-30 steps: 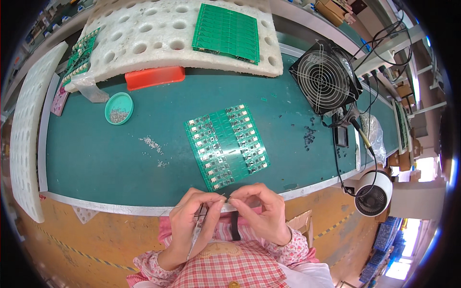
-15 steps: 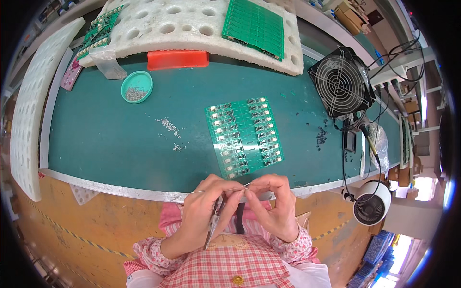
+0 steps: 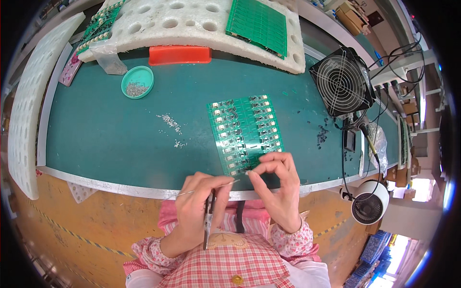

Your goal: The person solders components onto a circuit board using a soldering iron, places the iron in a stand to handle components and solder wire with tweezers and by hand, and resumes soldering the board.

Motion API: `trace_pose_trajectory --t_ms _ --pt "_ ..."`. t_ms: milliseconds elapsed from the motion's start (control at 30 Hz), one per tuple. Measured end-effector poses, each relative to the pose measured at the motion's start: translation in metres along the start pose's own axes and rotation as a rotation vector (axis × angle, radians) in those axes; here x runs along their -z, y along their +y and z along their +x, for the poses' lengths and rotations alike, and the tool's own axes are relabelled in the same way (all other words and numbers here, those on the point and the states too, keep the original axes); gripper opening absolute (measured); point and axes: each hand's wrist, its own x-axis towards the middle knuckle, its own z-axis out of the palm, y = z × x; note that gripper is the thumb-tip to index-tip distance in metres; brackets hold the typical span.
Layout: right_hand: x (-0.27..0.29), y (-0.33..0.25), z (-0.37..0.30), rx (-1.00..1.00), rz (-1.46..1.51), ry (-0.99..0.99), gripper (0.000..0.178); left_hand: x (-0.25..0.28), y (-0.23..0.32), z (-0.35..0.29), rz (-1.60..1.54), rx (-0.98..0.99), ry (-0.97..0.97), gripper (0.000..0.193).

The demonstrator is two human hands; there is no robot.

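My left hand is closed at the table's front edge. Its thumb and forefinger pinch a thin silvery wire, and a slim dark tool like tweezers hangs down from the same grip. To its right, my right hand has thumb and forefinger brought together over the near edge of a green circuit board panel. A tiny pale speck shows at those fingertips, too small to name. Rows of small white and black components run down both sides of the panel. The wire's tip stops just short of my right fingertips.
Tiny silvery bits lie left of the panel, near a turquoise dish. A red bin and white foam with green boards stand behind. At right are a black fan, a soldering iron and black scraps.
My hands have moved apart. The right one went forward and right, over the panel's near edge; the left drew slightly left, keeping the wire and tool.
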Motion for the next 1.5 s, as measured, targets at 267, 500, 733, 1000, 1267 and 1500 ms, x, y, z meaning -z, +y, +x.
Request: trace_pose_trajectory --t_ms 267,500,733,1000,1267,1500 --pt "-0.014 -0.003 0.013 0.224 -0.432 0.046 0.015 0.003 -0.01 0.002 0.068 -0.056 0.032 0.019" --pt "-0.02 0.0 0.014 0.309 -0.531 0.093 0.02 0.003 -0.014 0.001 0.054 -0.101 0.032 0.023" --pt "-0.026 -0.003 0.012 0.324 -0.621 0.123 0.02 0.004 -0.016 0.0 0.042 -0.105 0.029 0.025" --pt "-0.031 -0.004 0.01 0.317 -0.662 0.163 0.021 0.004 -0.018 -0.001 0.03 -0.115 0.047 0.026" --pt "-0.026 0.0 0.016 0.188 -0.531 0.126 0.021 0.005 -0.018 -0.001 0.009 -0.115 0.048 0.027" --pt "-0.019 0.011 0.009 0.326 -0.407 0.12 0.023 0.004 -0.018 -0.002 0.032 -0.124 0.041 0.025"
